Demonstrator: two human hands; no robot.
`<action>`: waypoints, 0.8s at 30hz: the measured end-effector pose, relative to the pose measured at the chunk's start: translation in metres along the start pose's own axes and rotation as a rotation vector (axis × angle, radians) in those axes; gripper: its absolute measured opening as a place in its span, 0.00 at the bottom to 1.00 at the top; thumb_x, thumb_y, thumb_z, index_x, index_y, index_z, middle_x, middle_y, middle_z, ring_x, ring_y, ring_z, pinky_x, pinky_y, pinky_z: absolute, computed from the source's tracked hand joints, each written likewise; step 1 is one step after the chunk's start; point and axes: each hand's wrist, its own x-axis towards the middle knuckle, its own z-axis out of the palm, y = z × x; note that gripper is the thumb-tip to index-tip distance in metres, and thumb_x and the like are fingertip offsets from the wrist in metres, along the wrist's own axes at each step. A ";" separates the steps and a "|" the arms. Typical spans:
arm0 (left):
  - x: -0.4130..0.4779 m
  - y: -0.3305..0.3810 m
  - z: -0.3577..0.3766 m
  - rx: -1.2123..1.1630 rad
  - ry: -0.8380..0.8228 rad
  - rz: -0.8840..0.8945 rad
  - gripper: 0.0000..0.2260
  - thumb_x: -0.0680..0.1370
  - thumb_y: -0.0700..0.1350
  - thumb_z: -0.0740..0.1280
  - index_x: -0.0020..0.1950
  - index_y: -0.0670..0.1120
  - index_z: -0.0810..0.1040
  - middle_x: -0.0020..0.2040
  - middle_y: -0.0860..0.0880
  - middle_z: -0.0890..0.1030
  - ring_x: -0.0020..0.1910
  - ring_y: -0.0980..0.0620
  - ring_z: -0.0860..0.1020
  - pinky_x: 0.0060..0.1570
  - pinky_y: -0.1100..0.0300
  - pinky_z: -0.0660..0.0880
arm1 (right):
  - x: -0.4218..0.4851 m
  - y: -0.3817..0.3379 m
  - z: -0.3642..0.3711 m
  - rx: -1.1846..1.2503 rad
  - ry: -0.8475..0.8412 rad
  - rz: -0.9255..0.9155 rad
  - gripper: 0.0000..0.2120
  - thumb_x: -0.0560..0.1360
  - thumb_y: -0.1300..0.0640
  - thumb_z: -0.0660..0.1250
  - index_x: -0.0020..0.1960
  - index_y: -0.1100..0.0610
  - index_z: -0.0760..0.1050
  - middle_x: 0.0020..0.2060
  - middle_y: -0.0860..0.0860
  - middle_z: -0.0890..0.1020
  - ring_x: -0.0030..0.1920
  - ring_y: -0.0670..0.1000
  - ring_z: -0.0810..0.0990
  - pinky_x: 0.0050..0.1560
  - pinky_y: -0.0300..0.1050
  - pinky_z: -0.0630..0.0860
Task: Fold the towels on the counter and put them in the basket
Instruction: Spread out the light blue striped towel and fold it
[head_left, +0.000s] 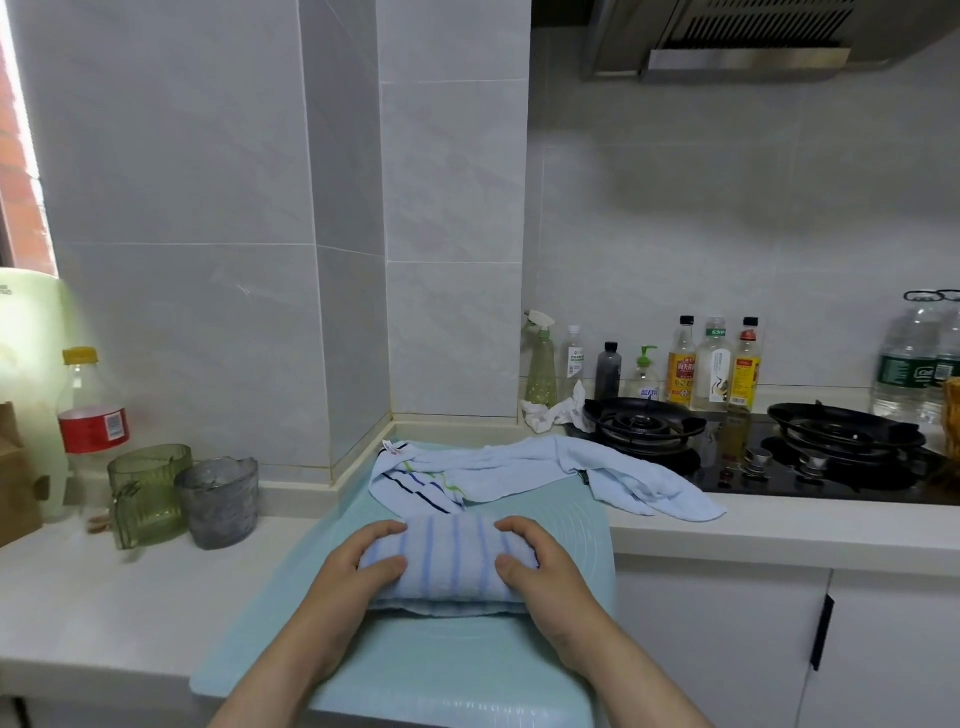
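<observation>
**Two hands on one folded towel, two more towels behind**

Both forearms reach up from the bottom edge. I count two hands: my left hand (363, 558) clasps the left end of the folded striped towel (449, 564), fingers over its top and thumb on the near face; my right hand (540, 564) grips the right end in the same way. So the bundle sits squarely between the hands, pressed from both sides, resting on the pale green mat (415, 670) that covers the counter (104, 597).

Towels, counted: three. One folded in my grip, and two unfolded just beyond it, a light blue towel (613, 475) trailing right toward the gas hob (779, 457), and a patterned towel (415, 480) with dark and green stripes lying partly under it.

I see two burners on the hob and two ribbed cups at left, one green cup (148, 493), one grey cup (218, 501). Whether the woven edge at far right is the basket I cannot tell.
</observation>
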 end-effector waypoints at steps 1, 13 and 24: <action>0.001 -0.001 -0.001 -0.034 -0.010 -0.018 0.22 0.60 0.49 0.71 0.54 0.54 0.82 0.56 0.48 0.81 0.55 0.45 0.80 0.54 0.50 0.76 | -0.001 -0.002 0.000 0.016 -0.011 0.022 0.20 0.74 0.64 0.62 0.57 0.41 0.75 0.62 0.43 0.73 0.61 0.42 0.71 0.53 0.36 0.68; 0.006 -0.003 -0.004 -0.246 0.064 -0.072 0.13 0.77 0.31 0.65 0.57 0.45 0.77 0.60 0.42 0.78 0.48 0.43 0.81 0.46 0.50 0.81 | -0.001 -0.006 -0.003 0.084 0.046 0.070 0.29 0.70 0.71 0.62 0.64 0.45 0.75 0.62 0.44 0.76 0.62 0.45 0.75 0.58 0.36 0.71; 0.009 0.004 -0.005 -0.356 0.051 -0.136 0.14 0.77 0.30 0.60 0.58 0.42 0.78 0.58 0.41 0.78 0.51 0.42 0.78 0.41 0.52 0.82 | 0.000 -0.002 -0.006 0.014 0.068 -0.013 0.25 0.72 0.71 0.62 0.57 0.43 0.75 0.56 0.44 0.76 0.52 0.41 0.76 0.48 0.30 0.72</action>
